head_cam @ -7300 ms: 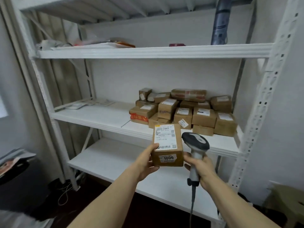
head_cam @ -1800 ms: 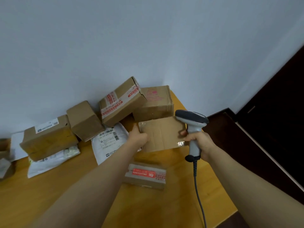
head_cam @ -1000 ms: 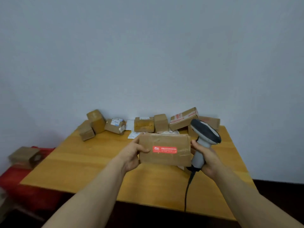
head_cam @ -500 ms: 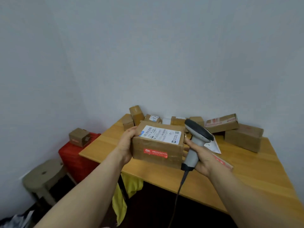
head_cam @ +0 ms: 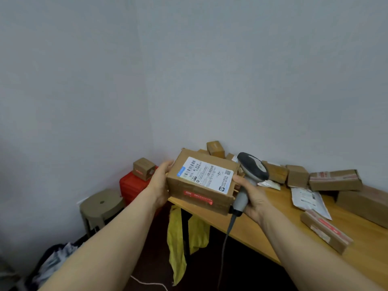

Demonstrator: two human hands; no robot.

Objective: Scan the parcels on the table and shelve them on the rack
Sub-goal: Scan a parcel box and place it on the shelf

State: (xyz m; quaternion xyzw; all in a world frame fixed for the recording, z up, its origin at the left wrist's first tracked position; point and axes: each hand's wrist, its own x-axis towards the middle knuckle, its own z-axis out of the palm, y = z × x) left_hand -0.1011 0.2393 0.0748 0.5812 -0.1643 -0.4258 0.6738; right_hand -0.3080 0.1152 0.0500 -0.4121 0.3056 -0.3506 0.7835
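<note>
I hold a brown cardboard parcel [head_cam: 201, 182] in front of me, its white shipping label facing up and a red tape strip on its near side. My left hand [head_cam: 160, 183] grips the parcel's left end. My right hand [head_cam: 251, 193] wraps the handle of a grey barcode scanner [head_cam: 251, 171] and its fingers press against the parcel's right end. The scanner's cable hangs down below my wrist. Several more parcels [head_cam: 333, 179] lie on the wooden table [head_cam: 365, 244] to the right. The rack is out of view.
A white mailer bag [head_cam: 308, 199] and a flat taped box [head_cam: 326, 233] lie on the table's near part. Left of the table stand a red crate [head_cam: 131, 186] with a small box [head_cam: 143, 169] on it and a round stool [head_cam: 100, 204]. Yellow cloth [head_cam: 177, 242] hangs from the table edge.
I lifted the parcel off the table and turned it so its label faces up. My view has swung left, so the table now sits to the right.
</note>
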